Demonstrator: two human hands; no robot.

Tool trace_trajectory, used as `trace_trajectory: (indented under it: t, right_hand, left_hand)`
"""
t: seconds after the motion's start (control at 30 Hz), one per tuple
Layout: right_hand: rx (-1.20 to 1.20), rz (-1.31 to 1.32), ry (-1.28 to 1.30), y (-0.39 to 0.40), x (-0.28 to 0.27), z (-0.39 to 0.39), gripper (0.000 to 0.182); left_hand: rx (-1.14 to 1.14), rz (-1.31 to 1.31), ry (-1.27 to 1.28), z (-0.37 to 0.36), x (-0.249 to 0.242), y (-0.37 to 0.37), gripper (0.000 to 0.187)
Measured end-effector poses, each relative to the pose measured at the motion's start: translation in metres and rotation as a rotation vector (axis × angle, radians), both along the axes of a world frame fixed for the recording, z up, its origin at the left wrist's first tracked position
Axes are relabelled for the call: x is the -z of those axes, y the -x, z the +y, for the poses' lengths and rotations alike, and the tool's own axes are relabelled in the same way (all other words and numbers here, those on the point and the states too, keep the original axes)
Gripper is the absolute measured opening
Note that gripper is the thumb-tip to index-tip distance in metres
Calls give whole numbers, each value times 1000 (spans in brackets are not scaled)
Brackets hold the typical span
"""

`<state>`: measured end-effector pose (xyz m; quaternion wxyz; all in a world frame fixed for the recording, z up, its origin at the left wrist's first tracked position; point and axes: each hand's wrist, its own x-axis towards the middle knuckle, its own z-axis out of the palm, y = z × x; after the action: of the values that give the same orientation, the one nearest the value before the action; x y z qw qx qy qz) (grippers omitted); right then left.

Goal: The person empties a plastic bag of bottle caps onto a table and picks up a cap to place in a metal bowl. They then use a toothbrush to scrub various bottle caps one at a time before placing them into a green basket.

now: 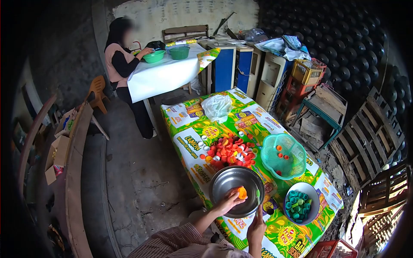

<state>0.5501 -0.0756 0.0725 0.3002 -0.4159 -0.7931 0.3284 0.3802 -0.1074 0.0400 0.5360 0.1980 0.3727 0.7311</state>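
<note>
My left hand [227, 204] is closed around an orange bottle cap [242, 192] over a steel bowl [217, 178]. At the bowl's near right rim, my right hand [258, 224] grips a thin tool [258, 195] with a light green part. Its exact kind is too small to tell. Just beyond the bowl lies a loose pile of bottle caps [234, 150], mostly red and orange, with some white ones. To the right stand a turquoise plastic basket [269, 150] holding several orange and red caps, and a white bowl [315, 198] with green and teal caps.
The table wears a bright printed cover [241, 234], with a crumpled white plastic bag [217, 107] at its far end. A co-worker [120, 64] stands at another table [165, 79] with a green basin [155, 56]. Wooden pallets [370, 137] and stacked crates [297, 90] line the right side.
</note>
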Motion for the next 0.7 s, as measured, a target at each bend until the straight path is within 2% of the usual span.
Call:
trace_trajectory:
  t: [0.1, 0.17, 0.2, 0.23, 0.27, 0.3, 0.33, 0.37, 0.4, 0.43, 0.5, 0.57, 0.63, 0.67, 0.7]
  right_hand:
    - [6, 77, 77, 3, -12, 1, 50]
    - [13, 64, 114, 5, -18, -2, 51]
    - [33, 59, 185, 6, -29, -5, 52]
    - [49, 120, 135, 7, -30, -7, 52]
    - [61, 171, -7, 8, -21, -8, 53]
    - [70, 224, -153, 12, -18, -6, 53]
    - [63, 98, -82, 10, -18, -7, 48]
    - [25, -207, 125, 7, -21, -5, 47]
    - [30, -215, 95, 5, -17, -6, 46]
    - [36, -215, 58, 6, -15, -4, 45]
    - [80, -160, 45, 8, -21, -7, 44]
    - [127, -116, 45, 12, -22, -8, 43]
    - [91, -342, 98, 19, -19, -8, 43]
    - [19, -426, 150, 19, -24, -5, 43]
    - [37, -426, 145, 20, -29, -2, 43]
  left_hand:
    - [75, -125, -108, -1, -7, 17, 39]
    - [43, -139, -119, -1, -32, 24, 40]
    - [62, -77, -125, -1, -38, 29, 40]
    - [78, -10, -141, 0, -41, 32, 40]
    - [51, 238, -47, 0, -42, 33, 39]
    - [0, 697, -13, 2, -44, 29, 43]
    - [61, 1168, 109, 1, -39, 30, 44]
    - [122, 1636, 238, 0, -29, 31, 46]
    - [308, 1520, 473, 3, -27, 31, 47]
    - [308, 1526, 463, 5, -27, 32, 47]
    - [111, 1473, 222, 5, -38, 32, 39]
    - [94, 1430, 115, 8, -41, 37, 37]
    - [333, 1557, 393, 7, -26, 45, 36]
    - [429, 1561, 355, 7, -12, 55, 37]
    - [435, 1565, 335, 14, -24, 57, 37]
